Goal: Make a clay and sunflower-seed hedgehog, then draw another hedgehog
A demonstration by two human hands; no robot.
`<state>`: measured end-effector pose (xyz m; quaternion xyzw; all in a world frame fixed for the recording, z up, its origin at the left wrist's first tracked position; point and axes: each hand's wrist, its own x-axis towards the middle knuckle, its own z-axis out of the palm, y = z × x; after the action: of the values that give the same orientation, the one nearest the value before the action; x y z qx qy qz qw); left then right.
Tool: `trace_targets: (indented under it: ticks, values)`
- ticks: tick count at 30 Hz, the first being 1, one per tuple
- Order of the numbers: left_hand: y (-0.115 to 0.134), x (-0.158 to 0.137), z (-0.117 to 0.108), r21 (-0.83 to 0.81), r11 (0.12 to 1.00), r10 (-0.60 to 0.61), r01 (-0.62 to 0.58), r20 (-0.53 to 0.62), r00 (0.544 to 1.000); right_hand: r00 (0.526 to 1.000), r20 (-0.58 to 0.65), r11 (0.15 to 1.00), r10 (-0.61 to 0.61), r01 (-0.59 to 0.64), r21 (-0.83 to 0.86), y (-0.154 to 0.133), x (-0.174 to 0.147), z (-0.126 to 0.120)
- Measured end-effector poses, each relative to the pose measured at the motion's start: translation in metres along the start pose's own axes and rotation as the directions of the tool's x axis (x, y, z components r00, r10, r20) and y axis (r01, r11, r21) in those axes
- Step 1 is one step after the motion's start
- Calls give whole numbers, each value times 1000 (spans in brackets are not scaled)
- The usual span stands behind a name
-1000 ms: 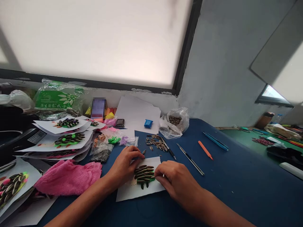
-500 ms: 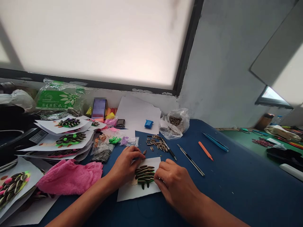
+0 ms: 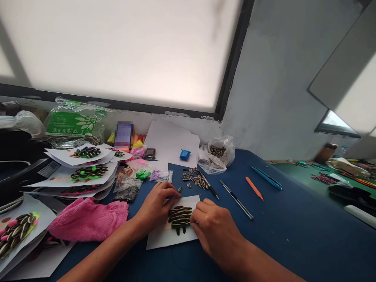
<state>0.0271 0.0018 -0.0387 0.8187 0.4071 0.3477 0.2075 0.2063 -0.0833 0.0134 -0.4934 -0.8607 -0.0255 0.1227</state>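
Note:
A small white sheet of paper [image 3: 164, 241] lies in front of me, with rows of striped sunflower seeds [image 3: 180, 215] stuck into a patch of green clay. My left hand [image 3: 158, 201] grips the sheet's upper left edge with bent fingers. At the right side of the seed rows, my right hand [image 3: 213, 223] is closed in a pinch against the clay. What sits between its fingertips is hidden. Loose sunflower seeds [image 3: 195, 178] lie in a small heap just beyond the sheet, and a single seed [image 3: 180, 189] is by my left fingertips.
A black pen [image 3: 212, 190], a craft knife [image 3: 236, 199], an orange marker [image 3: 254, 188] and blue tweezers [image 3: 266, 177] lie to the right. Behind stands a plastic bag of seeds [image 3: 217, 152]. Finished seed pictures [image 3: 88, 172] and a pink cloth [image 3: 88, 221] lie left.
My right hand has shifted very slightly at the right edge of the seed rows. My left hand stays on the sheet, and the view has moved a little.

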Motion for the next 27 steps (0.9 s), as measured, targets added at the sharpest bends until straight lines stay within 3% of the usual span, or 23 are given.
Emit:
trace_targets:
  ticks: [14,27]
  values:
    - [-2,-1,1,0,1000,18,-18,-8,1000,998,62,997,11,-7,-75,-4,2,2]
    - [2,-1,-2,-16,1000,-12,12,1,1000,975,32,967,221,-224,118,15,5,-25]
